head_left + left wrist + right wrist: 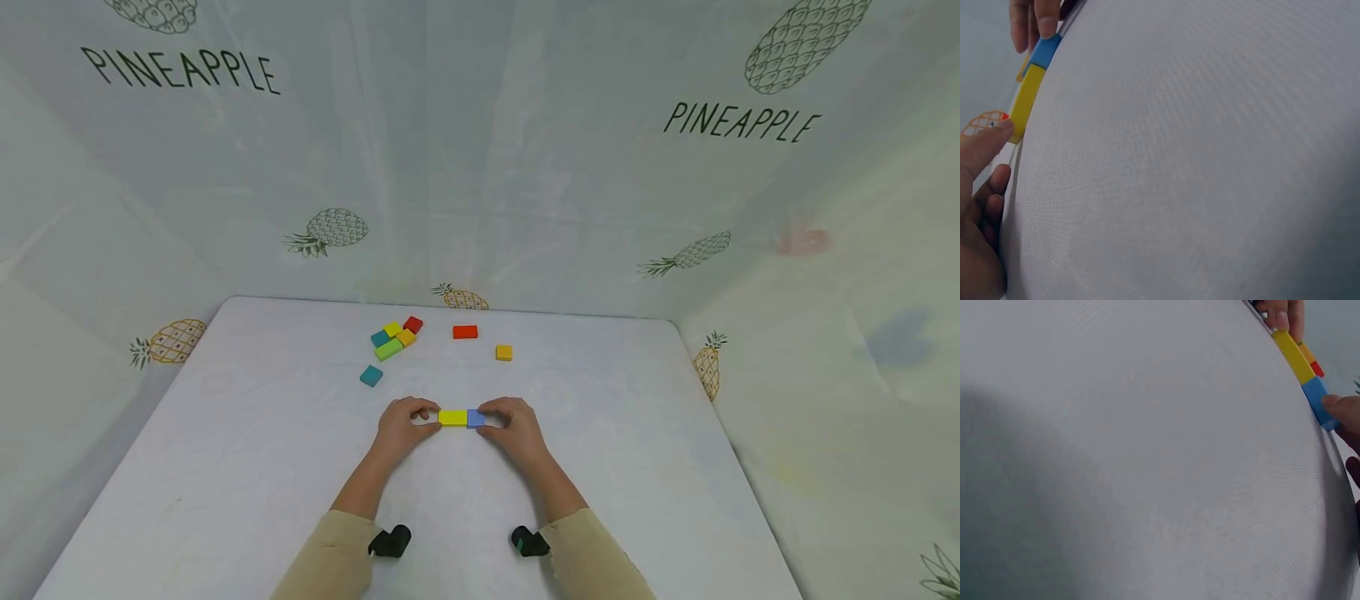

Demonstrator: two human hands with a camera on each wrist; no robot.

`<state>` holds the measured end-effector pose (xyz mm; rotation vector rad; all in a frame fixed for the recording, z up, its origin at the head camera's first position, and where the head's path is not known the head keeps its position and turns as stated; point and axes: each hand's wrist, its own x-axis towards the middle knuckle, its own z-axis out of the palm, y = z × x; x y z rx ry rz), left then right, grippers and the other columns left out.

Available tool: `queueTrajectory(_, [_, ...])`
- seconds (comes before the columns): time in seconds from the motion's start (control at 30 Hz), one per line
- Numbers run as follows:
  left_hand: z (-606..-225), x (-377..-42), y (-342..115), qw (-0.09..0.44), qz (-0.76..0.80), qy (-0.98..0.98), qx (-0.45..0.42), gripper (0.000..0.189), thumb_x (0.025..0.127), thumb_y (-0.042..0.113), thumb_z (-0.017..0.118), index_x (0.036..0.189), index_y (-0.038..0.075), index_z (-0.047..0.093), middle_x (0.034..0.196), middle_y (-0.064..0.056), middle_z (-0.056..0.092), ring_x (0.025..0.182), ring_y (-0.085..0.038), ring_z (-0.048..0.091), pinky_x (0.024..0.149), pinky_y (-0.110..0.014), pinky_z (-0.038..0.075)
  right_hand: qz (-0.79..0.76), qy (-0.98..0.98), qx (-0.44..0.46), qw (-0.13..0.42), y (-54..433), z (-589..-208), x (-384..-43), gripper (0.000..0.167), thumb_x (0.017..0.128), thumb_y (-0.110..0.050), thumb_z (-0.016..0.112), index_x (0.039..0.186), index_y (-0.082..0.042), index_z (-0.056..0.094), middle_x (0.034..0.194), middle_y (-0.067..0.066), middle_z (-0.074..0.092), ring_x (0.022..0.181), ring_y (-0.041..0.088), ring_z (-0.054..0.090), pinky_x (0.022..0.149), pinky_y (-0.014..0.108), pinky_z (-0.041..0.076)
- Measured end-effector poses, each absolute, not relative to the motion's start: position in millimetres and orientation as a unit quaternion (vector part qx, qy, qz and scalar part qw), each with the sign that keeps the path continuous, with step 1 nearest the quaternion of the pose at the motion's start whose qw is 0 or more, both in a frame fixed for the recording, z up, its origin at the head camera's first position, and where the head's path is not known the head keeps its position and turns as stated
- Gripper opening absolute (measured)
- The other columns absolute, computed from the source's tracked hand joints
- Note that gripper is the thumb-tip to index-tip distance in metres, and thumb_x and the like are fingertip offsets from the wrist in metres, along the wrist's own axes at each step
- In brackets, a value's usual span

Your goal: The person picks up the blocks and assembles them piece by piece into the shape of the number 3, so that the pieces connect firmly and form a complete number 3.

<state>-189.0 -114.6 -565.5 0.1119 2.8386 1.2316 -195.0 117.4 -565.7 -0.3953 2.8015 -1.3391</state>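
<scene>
In the head view a long yellow block (452, 418) and a shorter blue block (475, 419) lie end to end on the white table, touching. My left hand (403, 423) pinches the yellow block's left end between thumb and fingers. At the other side, my right hand (517, 427) pinches the blue block's right end. The left wrist view shows the left thumb on the yellow block (1027, 103), with the blue block (1045, 51) beyond it. In the right wrist view the right thumb presses the blue block (1319, 403), next to the yellow block (1294, 357).
Beyond the hands, a cluster holds a green block (388, 349), a yellow-orange block (406, 337) and several others. A teal block (371, 376) lies nearer. Further right are a red block (465, 332) and an orange block (504, 352). A pineapple-print cloth (450, 167) hangs behind the table.
</scene>
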Motion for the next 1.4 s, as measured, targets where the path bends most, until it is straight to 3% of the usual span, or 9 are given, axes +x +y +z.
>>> queueTrajectory(0.47, [-565.0,-186.9,-113.1,0.020,0.412,0.911,0.022,0.023,0.080,0.017,0.081,0.103,0.017,0.074,0.079,0.006,0.055,0.083,-0.018,0.046,0.074,-0.034,0.039,-0.435,0.897,-0.078,0.006,127.3,-545.2,-235.8,0.028,0.084,-0.016,0.079,0.111,-0.014,0.073,0.117,-0.002,0.063,0.120,0.024,0.049,0.105,0.045,0.036])
queueTrajectory(0.73, [-564.2,-187.0,-111.3,0.026,0.414,0.910,0.019,0.023,0.081,0.018,0.081,0.103,0.017,0.074,0.080,0.005,0.056,0.083,-0.019,0.046,0.075,-0.034,0.040,-0.416,0.907,-0.056,-0.042,134.0,-553.1,-266.5,0.030,0.082,-0.014,0.079,0.111,-0.011,0.072,0.123,0.004,0.058,0.120,0.027,0.048,0.105,0.043,0.036])
queueTrajectory(0.93, [-568.3,-186.8,-109.9,0.025,0.411,0.911,0.021,0.024,0.081,0.018,0.081,0.103,0.018,0.074,0.080,0.006,0.056,0.083,-0.018,0.046,0.074,-0.034,0.041,-0.397,0.916,-0.041,-0.038,135.6,-557.1,-283.5,0.034,0.083,-0.016,0.079,0.115,-0.009,0.070,0.129,0.008,0.054,0.124,0.029,0.046,0.107,0.044,0.034])
queueTrajectory(1.4, [-568.3,-185.0,-115.7,0.015,0.410,0.912,0.021,0.023,0.080,0.017,0.082,0.101,0.018,0.074,0.078,0.007,0.055,0.081,-0.017,0.045,0.073,-0.033,0.040,-0.373,0.927,0.006,-0.043,126.4,-573.3,-306.1,0.044,0.083,-0.027,0.079,0.124,-0.015,0.067,0.125,0.010,0.053,0.117,0.030,0.048,0.102,0.052,0.030])
